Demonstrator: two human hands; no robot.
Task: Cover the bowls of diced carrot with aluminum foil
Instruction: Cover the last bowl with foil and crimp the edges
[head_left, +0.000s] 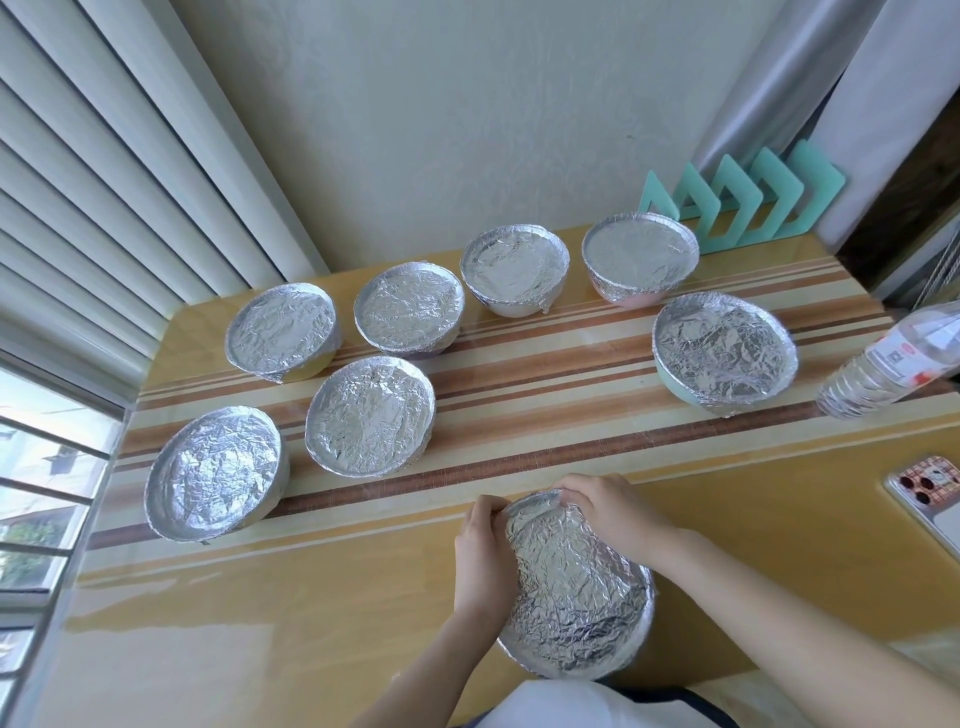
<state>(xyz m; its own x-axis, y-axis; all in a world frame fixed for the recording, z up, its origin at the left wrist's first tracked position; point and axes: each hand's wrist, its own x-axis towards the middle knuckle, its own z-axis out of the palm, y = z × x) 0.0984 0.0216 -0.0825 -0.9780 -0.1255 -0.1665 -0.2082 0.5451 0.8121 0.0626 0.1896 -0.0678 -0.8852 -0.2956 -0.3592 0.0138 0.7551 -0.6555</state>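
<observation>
From the head view I see the foil-covered bowl (576, 592) at the counter's (311, 623) near edge. My left grip (483, 551) curls tight round its left rim, pinching there; my right grip (608, 512) curls over the far rim.

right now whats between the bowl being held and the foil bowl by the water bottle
Just bare striped table between the held bowl and that other bowl, in the head view.

Eight bowls (631, 300) stand apart, all under crinkled foil (370, 415); nearest bowl (576, 587) perhaps tilted.
</observation>
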